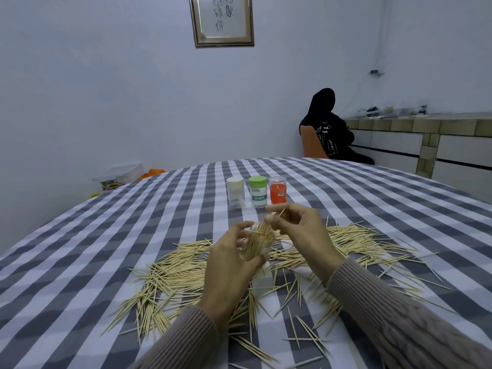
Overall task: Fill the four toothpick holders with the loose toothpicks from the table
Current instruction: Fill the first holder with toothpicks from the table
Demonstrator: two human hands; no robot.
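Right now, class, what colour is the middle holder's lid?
Green lid, on the middle holder; head view.

Matt wooden toothpicks lie on checked cloth tablecloth.

The left hand hides most of the clear holder, and the framed picture runs off the top edge.

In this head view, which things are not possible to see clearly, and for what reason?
- Clear holder, head view: the left hand covers its base and lower wall, so its fill level is unclear.
- Toothpicks under both forearms: hidden by the sleeves.
- Small label on the red holder: too small to read.
- Inside of the green-lidded holder: hidden by its label and lid.
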